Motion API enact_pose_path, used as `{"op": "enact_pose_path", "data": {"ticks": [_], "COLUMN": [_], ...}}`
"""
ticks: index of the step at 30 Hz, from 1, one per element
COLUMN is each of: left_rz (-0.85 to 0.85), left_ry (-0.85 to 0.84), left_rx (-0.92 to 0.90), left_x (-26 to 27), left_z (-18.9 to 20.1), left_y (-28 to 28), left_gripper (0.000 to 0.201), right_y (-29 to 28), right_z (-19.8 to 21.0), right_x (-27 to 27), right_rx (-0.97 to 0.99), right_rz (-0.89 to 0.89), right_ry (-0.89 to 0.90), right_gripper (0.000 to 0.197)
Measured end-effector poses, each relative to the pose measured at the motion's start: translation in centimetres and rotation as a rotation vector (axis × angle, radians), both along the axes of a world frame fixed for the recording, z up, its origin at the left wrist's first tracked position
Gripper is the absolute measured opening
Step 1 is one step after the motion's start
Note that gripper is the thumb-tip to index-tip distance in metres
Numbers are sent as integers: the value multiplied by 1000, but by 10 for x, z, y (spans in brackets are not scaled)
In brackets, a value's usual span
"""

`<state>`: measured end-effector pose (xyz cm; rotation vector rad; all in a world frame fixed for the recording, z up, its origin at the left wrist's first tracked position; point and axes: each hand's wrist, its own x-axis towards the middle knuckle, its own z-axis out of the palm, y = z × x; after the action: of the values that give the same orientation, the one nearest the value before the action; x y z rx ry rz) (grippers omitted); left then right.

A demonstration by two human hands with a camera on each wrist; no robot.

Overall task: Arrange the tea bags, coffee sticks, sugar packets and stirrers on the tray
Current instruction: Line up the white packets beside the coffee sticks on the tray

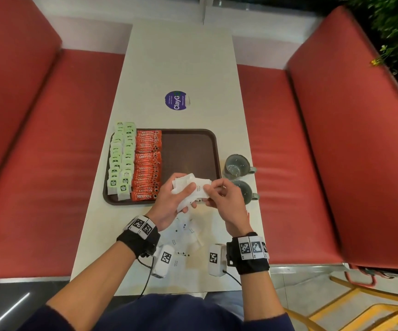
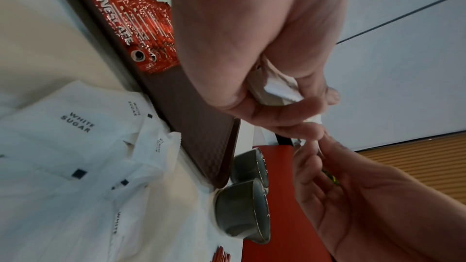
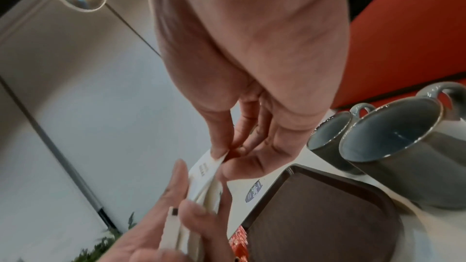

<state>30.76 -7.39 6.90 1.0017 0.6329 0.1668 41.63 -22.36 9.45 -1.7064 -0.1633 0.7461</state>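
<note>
Sugar packets (image 1: 188, 189) were bunched in a white sheaf above the near edge of the tray (image 1: 213, 149), gripped from the left by the left hand (image 1: 169, 201), whose fingers curled round the lower part of the bundle, while the right hand (image 1: 224, 199) pinched one packet at its right end between thumb and fingertips. The sheaf's long axis ran roughly left to right, tilted down toward the left hand. On the far left of the tray lay two columns of green tea bags (image 1: 120, 161), overlapping and running from near to far, the outer column overhanging the left rim. Just beside them a column of red coffee sticks (image 1: 146, 166) lay crosswise, long axes left to right. Right of the sticks the brown tray floor was bare up to its right rim. Beyond that rim stood two grey mugs (image 1: 237, 166), near the table (image 1: 181, 56) edge. More loose sugar packets (image 1: 186, 237) lay scattered on the table between the wrists.
</note>
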Motion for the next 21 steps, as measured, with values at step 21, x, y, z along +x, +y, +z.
{"op": "enact_pose_path", "data": {"ticks": [21], "left_rz": [7], "left_ry": [-18], "left_rx": [-34], "left_x": [5], "left_z": [27], "left_y": [16], "left_gripper": [29], "right_y": [17], "right_z": [29], "right_x": [0], "right_rx": [-155], "right_rz": [-18], "right_ry": [-363], "right_gripper": [2]}}
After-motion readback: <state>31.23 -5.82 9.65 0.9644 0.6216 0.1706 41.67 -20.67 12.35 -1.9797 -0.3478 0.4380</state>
